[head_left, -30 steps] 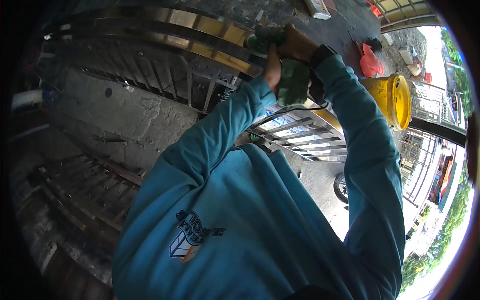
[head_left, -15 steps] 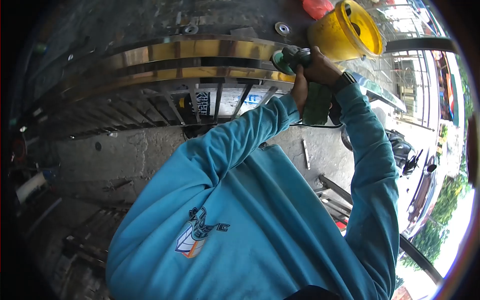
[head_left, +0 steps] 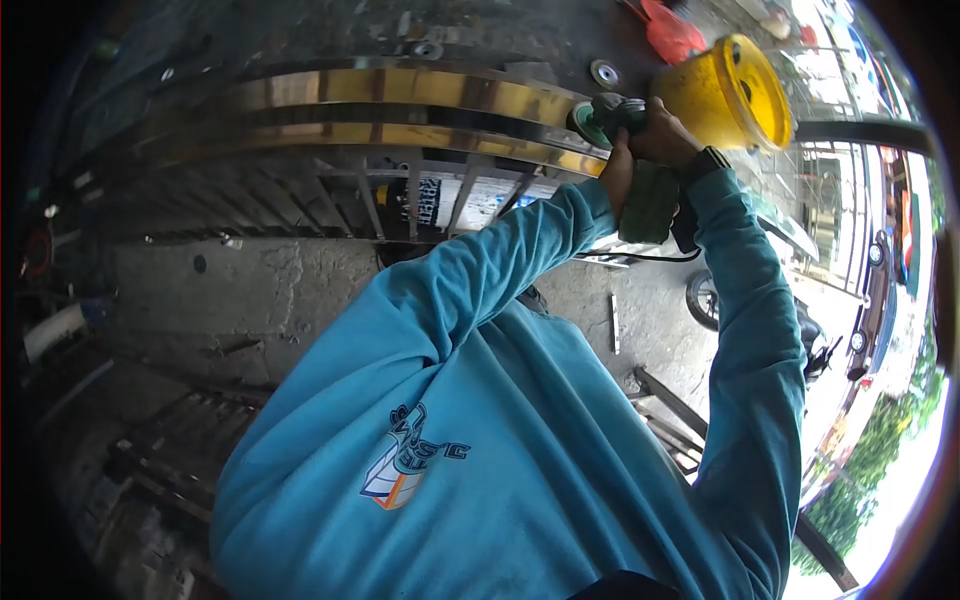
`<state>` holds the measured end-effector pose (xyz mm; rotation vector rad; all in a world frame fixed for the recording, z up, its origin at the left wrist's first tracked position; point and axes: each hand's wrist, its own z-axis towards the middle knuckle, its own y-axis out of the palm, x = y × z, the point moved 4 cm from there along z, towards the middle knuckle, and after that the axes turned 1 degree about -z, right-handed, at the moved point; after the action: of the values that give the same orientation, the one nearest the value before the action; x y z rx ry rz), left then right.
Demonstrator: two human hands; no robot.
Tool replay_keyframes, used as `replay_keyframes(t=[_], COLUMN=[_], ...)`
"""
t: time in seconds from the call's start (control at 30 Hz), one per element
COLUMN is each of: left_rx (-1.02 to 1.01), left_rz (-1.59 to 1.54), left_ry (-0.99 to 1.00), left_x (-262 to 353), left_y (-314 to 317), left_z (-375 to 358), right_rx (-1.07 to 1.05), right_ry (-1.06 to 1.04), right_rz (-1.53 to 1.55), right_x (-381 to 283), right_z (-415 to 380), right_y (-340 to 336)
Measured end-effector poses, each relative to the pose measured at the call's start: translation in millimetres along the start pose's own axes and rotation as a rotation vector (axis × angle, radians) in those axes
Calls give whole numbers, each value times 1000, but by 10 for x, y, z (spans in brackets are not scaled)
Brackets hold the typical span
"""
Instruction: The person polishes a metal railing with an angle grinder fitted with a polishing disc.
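A green angle grinder is held in both hands, its disc at the end of a shiny metal frame. The disc appears to be against or very close to the bars; contact is hard to tell. My left hand is closed around the grinder near its head, fingers partly hidden. My right hand, below a dark wristwatch, is wrapped over the tool's head side. A black cord trails from the grinder's rear.
A yellow bucket stands just beyond my right hand, with a red plastic bag behind it. A loose disc lies on the dark surface past the frame. A metal strip lies on the concrete floor. A motorcycle wheel shows at right.
The whole view has shifted, so the hands, grinder and bucket appear farther right and slightly lower. Both hands keep their hold on the grinder.
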<state>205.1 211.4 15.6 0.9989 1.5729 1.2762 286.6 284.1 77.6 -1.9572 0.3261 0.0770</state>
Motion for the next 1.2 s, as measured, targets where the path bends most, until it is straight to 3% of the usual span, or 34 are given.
replay_keyframes(t=[0.17, 0.23, 0.37, 0.5, 0.63, 0.73, 0.93, 1.0, 1.13, 1.2], left_rx=[-20, 155, 82, 167, -58, 50, 109, 251, 135, 199], left_rz=[62, 105, 125, 192, 192, 236, 253, 335, 277, 301], left_ry=[221, 261, 381, 543, 648, 701, 657, 753, 513, 482], left_x=[744, 1044, 1682, 2253, 2627, 2821, 2698, 2545, 2227, 2022], left_y=[-89, -87, -57, -5, 34, -17, 34, 37, -40, -99], left_z=[-682, -1015, -1687, -2393, -2936, -3222, -3366, -3262, -2819, -2564], right_rx=[-38, -19, -68, -98, -89, -52, 62, 54, -48, -32], right_ry=[-242, -333, -513, -616, -650, -683, -700, -679, -645, -612], right_rz=[-28, -35, -86, -119, -191, -204, -121, -99, -62, -31], right_x=[-1061, -1574, -2550, -3466, -4196, -4567, -4548, -4379, -3806, -3461], right_z=[489, 630, 1045, 1386, 1687, 1744, 1503, 1406, 1174, 1034], right_y=[110, 107, 206, 301, 448, 531, 599, 561, 472, 427])
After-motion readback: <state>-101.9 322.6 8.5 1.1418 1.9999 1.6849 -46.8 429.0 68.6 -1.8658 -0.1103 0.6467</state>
